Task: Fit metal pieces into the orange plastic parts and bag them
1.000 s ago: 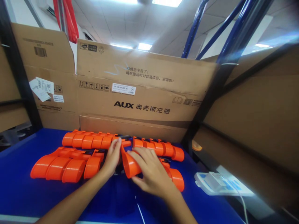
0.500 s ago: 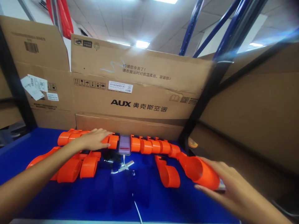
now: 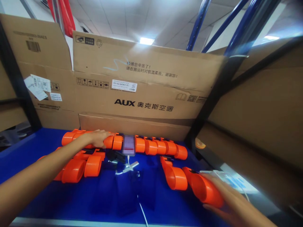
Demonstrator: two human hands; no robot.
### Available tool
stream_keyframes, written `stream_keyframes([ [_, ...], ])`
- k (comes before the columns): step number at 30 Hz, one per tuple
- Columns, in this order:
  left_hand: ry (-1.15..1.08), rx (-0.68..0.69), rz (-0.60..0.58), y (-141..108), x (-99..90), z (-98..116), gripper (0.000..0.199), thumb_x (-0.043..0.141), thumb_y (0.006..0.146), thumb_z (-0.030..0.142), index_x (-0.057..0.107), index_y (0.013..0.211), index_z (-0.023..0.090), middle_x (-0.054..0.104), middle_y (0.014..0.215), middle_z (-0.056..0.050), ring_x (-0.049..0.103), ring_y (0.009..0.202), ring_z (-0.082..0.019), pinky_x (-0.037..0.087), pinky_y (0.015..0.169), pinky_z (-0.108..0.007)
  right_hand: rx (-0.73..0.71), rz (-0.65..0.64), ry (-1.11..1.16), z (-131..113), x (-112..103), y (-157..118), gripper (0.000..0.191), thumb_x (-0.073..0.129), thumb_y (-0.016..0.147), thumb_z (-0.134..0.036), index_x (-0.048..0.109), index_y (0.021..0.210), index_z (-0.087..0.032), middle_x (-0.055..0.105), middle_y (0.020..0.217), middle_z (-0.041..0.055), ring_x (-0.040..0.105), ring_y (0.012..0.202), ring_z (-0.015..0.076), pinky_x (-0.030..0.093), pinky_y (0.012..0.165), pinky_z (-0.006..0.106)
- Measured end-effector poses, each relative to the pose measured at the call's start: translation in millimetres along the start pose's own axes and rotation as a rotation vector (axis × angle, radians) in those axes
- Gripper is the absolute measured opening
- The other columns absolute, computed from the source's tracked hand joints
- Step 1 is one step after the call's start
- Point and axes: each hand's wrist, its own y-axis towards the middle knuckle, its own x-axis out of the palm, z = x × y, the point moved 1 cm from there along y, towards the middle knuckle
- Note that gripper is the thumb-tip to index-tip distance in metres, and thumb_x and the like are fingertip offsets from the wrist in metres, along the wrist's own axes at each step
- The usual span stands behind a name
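My left hand lies across the back row of orange plastic rings, its fingers stretched over their tops and its thumb down in front. Right of its fingertips sits another orange ring. My right hand, partly blurred, is closed around the outer side of a tilted orange ring with a tab at the front right. Beside that one stands a similar orange ring. Several more rings stand partly behind my left forearm.
A phone with a white cable splits the back row. Right of it, more orange rings continue. A dark object lies before it on the blue tabletop. Cardboard and a black post border the surface.
My right hand has brought its orange ring down toward the front, away from the back row's right end. My left hand has slid slightly left along the rings. The view has shifted a little.
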Motion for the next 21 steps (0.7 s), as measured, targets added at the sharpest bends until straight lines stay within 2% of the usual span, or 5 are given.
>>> stream_keyframes([
  [6,-0.063,0.053,0.118,-4.8,-13.4,-5.7,0.088,0.073,0.07,0.041,0.046,0.151,0.024,0.06,0.142,-0.015,0.057,0.127,-0.037,0.04,0.107,-0.046,-0.024,0.056,-0.051,-2.8,22.4,7.0,0.076,0.07,0.082,-0.049,0.044,0.15,-0.029,0.057,0.146,0.0153,0.057,0.132,0.04,0.051,0.106,0.054],
  [11,-0.1,0.154,0.259,-22.1,-47.6,-1.8,0.087,0.069,0.074,0.039,0.042,0.154,0.02,0.06,0.139,-0.015,0.054,0.128,-0.035,0.038,0.11,-0.045,-0.074,0.054,-0.165,2.1,34.0,7.6,0.071,0.064,0.088,-0.034,0.038,0.153,-0.026,0.055,0.146,0.018,0.059,0.13,0.0356,0.056,0.1,0.048],
  [15,-0.094,0.242,0.387,-47.8,-73.6,21.1,0.083,0.068,0.077,0.038,0.042,0.154,0.024,0.052,0.146,-0.013,0.047,0.133,-0.035,0.034,0.114,-0.049,-0.098,0.134,-0.224,-0.2,25.9,6.8,0.07,0.061,0.084,-0.034,0.043,0.151,-0.022,0.061,0.137,0.0194,0.065,0.12,0.0383,0.058,0.093,0.052],
  [18,-0.097,0.379,0.435,-69.1,-82.5,54.8,0.078,0.069,0.076,0.033,0.047,0.151,0.028,0.051,0.145,-0.011,0.047,0.13,-0.035,0.034,0.114,-0.052,-0.043,0.221,-0.249,-38.7,-8.5,19.1,0.058,0.052,0.09,-0.034,0.05,0.147,-0.024,0.063,0.133,0.0187,0.067,0.112,0.0382,0.058,0.086,0.053],
  [21,-0.113,0.513,0.471,-85.3,-79.1,95.3,0.077,0.071,0.075,0.032,0.049,0.149,0.032,0.054,0.141,-0.011,0.049,0.127,-0.037,0.037,0.112,-0.056,-0.081,0.205,-0.044,-111.8,-47.2,48.5,0.047,0.05,0.096,-0.041,0.057,0.141,-0.03,0.065,0.133,0.0132,0.067,0.113,0.0348,0.057,0.09,0.049],
])
